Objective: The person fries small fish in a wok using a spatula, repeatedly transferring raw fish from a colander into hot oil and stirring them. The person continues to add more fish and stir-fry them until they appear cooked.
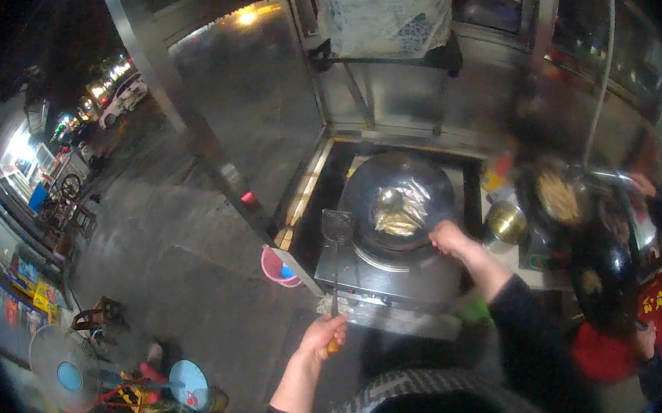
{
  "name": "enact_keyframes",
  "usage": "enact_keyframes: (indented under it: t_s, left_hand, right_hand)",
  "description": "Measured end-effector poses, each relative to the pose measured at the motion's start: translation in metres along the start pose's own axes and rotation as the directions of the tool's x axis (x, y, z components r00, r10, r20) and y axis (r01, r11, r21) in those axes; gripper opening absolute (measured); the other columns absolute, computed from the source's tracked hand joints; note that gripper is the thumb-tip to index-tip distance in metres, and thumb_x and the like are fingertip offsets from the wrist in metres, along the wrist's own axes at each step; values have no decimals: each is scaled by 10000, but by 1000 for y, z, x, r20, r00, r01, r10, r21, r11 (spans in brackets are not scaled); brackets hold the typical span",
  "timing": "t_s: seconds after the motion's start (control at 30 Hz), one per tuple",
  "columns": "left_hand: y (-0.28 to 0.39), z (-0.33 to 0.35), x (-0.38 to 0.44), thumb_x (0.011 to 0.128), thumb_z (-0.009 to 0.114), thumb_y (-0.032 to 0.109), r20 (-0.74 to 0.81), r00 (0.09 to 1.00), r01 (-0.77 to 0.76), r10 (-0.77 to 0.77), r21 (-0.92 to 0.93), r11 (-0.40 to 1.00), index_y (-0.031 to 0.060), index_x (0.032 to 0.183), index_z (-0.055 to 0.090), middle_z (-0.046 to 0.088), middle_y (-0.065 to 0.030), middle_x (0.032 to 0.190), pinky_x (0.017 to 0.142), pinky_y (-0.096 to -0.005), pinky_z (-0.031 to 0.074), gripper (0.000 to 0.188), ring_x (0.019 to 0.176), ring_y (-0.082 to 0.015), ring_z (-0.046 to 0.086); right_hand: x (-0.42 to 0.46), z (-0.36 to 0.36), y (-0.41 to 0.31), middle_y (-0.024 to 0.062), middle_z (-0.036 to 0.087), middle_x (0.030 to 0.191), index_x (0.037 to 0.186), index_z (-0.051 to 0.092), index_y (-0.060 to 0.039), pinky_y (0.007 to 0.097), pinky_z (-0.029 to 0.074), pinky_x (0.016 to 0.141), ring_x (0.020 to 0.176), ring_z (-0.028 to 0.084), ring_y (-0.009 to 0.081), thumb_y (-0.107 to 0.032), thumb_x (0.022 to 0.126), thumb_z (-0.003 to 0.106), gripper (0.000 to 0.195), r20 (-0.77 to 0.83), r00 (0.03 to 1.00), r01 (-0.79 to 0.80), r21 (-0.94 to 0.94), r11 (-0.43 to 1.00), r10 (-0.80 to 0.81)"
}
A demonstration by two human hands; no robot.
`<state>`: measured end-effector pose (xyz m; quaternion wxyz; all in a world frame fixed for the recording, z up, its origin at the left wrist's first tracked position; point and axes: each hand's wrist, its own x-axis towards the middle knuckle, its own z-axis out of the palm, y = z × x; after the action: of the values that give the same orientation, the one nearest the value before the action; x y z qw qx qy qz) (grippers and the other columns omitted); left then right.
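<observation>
My left hand point(324, 334) is closed around the wooden-ended handle of a long wok spatula point(339, 226), whose wide metal blade is raised just left of the wok. A dark wok point(360, 200) rests on a stove point(373, 277), tilted somewhat, with several small silvery fish point(402, 214) lying in its middle, apparently in shiny oil. My right hand point(446, 236) is shut at the wok's near right rim, where it grips what appears to be the wok's handle, mostly hidden by the fingers.
A metal pot point(505, 224) stands right of the stove. Beyond it, a co-worker's hand point(642, 183) is near a pan of pale food point(558, 196) and another dark wok point(603, 267). A pink bucket point(274, 267) is beside the stove's left edge. A fan point(67, 375) stands lower left.
</observation>
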<state>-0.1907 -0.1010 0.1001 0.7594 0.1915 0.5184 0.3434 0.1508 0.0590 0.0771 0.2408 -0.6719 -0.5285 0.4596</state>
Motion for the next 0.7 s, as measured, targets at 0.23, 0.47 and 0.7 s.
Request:
enact_keyframes:
  t_s: [0.23,0.47,0.7]
  left_hand:
    - [-12,-12,11,786,597,147,17,999,48,-49,46,998,65,820,421,424,14,578,394,-214,344,198,444,-73,394]
    - [-17,2,18,772,616,136,-9,995,94,-95,-14,995,55,889,392,426,9,576,392,-214,342,266,448,-82,406]
    - [-33,11,47,770,618,127,117,987,113,-110,-15,994,57,883,384,431,8,569,379,-200,333,269,439,-88,413]
  right_hand:
    - [59,-29,-7,175,572,601,678,570,20,403,443,499,544,575,297,-131,719,545,158,-322,942,-44,-394,918,-93]
    - [-20,-51,21,190,605,854,773,605,-6,396,475,702,814,588,328,-108,742,497,152,-379,917,-189,-687,701,-124]
    - [-62,-57,55,193,591,828,849,537,-11,403,459,678,772,582,321,-123,754,510,149,-404,891,-124,-655,746,-207]
